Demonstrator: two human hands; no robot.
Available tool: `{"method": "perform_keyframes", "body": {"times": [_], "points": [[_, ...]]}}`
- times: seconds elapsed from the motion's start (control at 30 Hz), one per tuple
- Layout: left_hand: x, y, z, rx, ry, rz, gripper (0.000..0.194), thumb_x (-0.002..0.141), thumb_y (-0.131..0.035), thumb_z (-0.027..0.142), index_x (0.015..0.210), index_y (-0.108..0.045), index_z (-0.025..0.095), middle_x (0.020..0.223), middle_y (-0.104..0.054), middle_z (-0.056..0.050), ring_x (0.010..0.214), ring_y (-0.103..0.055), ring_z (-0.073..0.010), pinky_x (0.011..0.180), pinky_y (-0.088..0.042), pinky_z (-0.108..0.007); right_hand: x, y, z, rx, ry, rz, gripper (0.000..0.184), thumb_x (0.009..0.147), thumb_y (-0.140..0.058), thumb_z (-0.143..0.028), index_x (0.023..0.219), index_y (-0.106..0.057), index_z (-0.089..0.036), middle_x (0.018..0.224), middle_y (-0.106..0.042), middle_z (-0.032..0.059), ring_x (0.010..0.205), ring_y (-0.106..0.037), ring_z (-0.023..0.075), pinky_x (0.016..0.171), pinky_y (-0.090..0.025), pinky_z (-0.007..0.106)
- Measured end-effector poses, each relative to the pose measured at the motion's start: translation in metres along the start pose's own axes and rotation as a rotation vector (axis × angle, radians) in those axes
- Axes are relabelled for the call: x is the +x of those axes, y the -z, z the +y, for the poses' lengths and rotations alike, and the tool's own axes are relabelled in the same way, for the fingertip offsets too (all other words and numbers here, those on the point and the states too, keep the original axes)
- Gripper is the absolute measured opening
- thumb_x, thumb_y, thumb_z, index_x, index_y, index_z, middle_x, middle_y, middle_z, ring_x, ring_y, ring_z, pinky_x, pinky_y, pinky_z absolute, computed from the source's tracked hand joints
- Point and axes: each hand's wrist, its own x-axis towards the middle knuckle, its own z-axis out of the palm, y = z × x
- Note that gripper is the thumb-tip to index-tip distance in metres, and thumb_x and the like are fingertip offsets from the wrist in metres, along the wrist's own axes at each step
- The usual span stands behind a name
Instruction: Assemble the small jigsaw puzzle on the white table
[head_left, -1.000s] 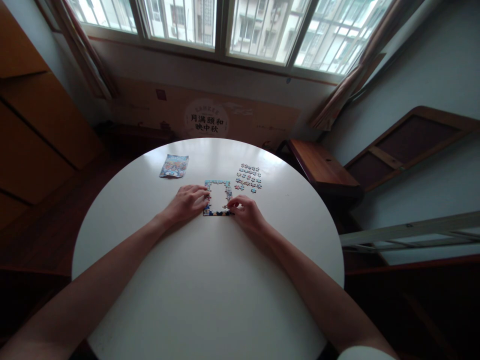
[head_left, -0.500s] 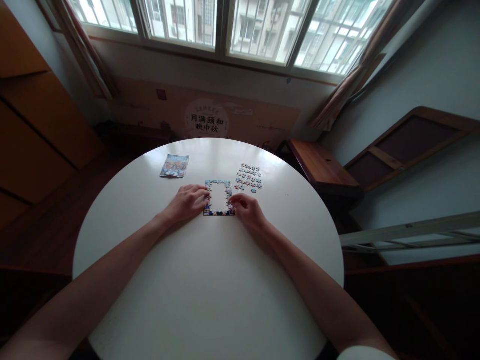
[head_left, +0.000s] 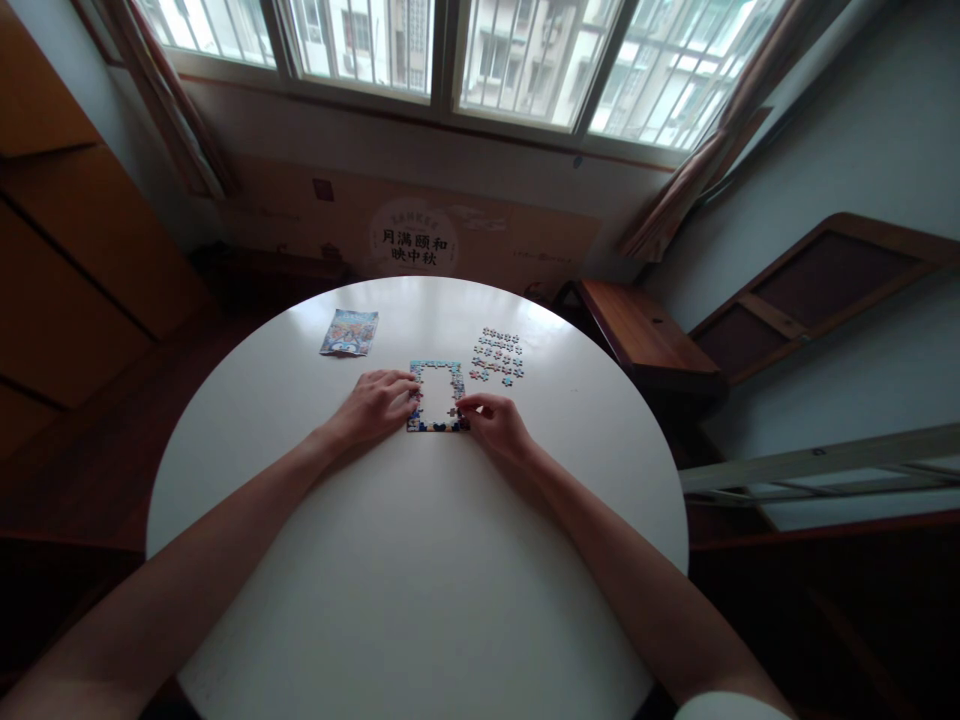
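Note:
A rectangular puzzle border [head_left: 437, 427] of joined pieces lies on the round white table [head_left: 420, 560], with the tabletop showing through its middle. My left hand [head_left: 377, 400] rests on the table with its fingers stretched out, fingertips on the border's left side. At the right side my right hand [head_left: 495, 415] pinches a small puzzle piece [head_left: 453, 412] between thumb and forefinger, at the inner edge of the border. The fingers partly hide that edge. Loose puzzle pieces [head_left: 497, 352] lie in rough rows just beyond my right hand.
A printed picture packet [head_left: 349, 332] lies on the table at the far left. Past the table's right edge stands a wooden bench [head_left: 645, 325]. A printed cardboard panel [head_left: 510, 235] stands under the window, behind the table.
My right fingertips have shifted slightly left, and the puzzle piece at their tips now shows inside the border's opening. The left hand has stayed in place.

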Motion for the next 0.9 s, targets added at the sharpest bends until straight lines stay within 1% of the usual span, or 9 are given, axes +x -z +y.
{"method": "perform_keyframes", "body": {"times": [0.27, 0.53, 0.7, 0.9], "points": [[0.0002, -0.0009, -0.0005, 0.001, 0.000, 0.000, 0.031, 0.091, -0.050, 0.041, 0.112, -0.067, 0.027, 0.126, -0.064, -0.004, 0.117, -0.056, -0.0232, 0.102, -0.038, -0.042, -0.0007, 0.0038, -0.0039, -0.064, 0.153, -0.056, 0.013, 0.082, -0.064, -0.024, 0.080, -0.076, -0.020, 0.079, -0.069, 0.0055, 0.073, -0.061, 0.0151, 0.064, -0.048, 0.026], [0.0003, -0.0011, -0.0001, -0.015, 0.003, 0.009, 0.031, 0.090, -0.050, 0.040, 0.112, -0.068, 0.028, 0.125, -0.064, -0.005, 0.117, -0.056, -0.0242, 0.102, -0.039, -0.043, -0.0014, 0.0038, -0.0041, -0.090, 0.166, -0.067, 0.011, 0.084, -0.066, -0.025, 0.081, -0.076, -0.020, 0.081, -0.066, 0.0064, 0.076, -0.061, 0.0166, 0.067, -0.049, 0.028], [0.0004, -0.0014, -0.0009, -0.022, 0.000, 0.014, 0.030, 0.090, -0.051, 0.040, 0.112, -0.068, 0.028, 0.125, -0.064, -0.005, 0.117, -0.056, -0.0244, 0.102, -0.039, -0.043, -0.0015, 0.0039, -0.0023, -0.110, 0.159, -0.081, 0.012, 0.085, -0.065, -0.026, 0.083, -0.076, -0.022, 0.081, -0.066, 0.0056, 0.077, -0.060, 0.0163, 0.067, -0.048, 0.027], [0.0002, -0.0011, -0.0011, -0.015, -0.001, 0.015, 0.030, 0.091, -0.051, 0.040, 0.112, -0.068, 0.027, 0.125, -0.065, -0.005, 0.116, -0.057, -0.0240, 0.102, -0.039, -0.043, -0.0008, 0.0033, -0.0020, -0.155, 0.199, -0.096, 0.010, 0.084, -0.066, -0.021, 0.083, -0.076, -0.022, 0.081, -0.066, 0.0062, 0.080, -0.060, 0.0175, 0.071, -0.049, 0.029]]}}
